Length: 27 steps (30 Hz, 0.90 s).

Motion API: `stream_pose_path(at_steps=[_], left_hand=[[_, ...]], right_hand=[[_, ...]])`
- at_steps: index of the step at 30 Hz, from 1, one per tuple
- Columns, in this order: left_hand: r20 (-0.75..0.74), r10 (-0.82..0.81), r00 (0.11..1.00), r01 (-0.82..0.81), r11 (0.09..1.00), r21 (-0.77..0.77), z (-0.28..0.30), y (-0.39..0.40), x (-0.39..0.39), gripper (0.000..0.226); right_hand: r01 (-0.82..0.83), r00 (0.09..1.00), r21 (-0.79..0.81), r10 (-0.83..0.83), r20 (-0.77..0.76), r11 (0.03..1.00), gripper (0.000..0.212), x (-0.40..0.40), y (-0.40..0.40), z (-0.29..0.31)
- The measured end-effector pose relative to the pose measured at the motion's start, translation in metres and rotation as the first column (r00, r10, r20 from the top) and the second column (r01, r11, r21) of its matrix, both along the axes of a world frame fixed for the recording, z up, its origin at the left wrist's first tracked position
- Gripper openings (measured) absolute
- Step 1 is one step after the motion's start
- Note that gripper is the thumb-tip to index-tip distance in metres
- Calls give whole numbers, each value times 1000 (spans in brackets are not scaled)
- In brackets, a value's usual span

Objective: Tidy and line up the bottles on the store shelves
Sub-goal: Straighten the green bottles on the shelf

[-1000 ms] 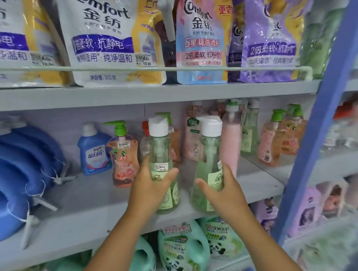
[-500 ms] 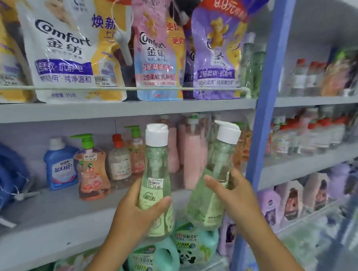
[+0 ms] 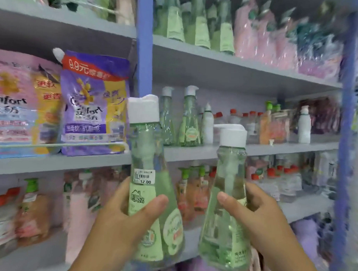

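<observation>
head view, hands gripping green bottles, shelf edge beyond

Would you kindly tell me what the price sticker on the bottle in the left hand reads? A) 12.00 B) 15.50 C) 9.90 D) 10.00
A: the white sticker on the green bottle gripped by the left hand reads 12.00.
</observation>
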<state>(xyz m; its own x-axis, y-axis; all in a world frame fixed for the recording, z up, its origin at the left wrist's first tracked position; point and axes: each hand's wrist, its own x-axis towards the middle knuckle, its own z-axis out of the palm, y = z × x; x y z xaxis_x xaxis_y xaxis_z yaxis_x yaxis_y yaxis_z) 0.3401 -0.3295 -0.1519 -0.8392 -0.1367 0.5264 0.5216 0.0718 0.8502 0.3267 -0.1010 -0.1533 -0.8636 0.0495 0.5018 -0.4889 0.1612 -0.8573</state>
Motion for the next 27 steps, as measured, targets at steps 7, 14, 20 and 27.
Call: stream_pose_path(at_steps=[7, 14, 20, 27], left_hand=[[-113, 40, 993, -53, 993, -107, 85, 102, -70, 25], [-128, 47, 991, -73, 977, -202, 136, 176, -210, 36], [14, 78, 997, -72, 966, -247, 148, 199, -297, 52], [155, 107, 982, -56, 951, -304, 142, 233, -329, 42]], right_hand=[[115, 977, 60, -102, -189, 991, 82, -68, 103, 80], [203, 943, 60, -179, -280, 977, 31, -150, 158, 128], [256, 939, 93, -225, -259, 962, 36, -228, 202, 158], [164, 961, 149, -124, -246, 975, 33, -319, 219, 171]])
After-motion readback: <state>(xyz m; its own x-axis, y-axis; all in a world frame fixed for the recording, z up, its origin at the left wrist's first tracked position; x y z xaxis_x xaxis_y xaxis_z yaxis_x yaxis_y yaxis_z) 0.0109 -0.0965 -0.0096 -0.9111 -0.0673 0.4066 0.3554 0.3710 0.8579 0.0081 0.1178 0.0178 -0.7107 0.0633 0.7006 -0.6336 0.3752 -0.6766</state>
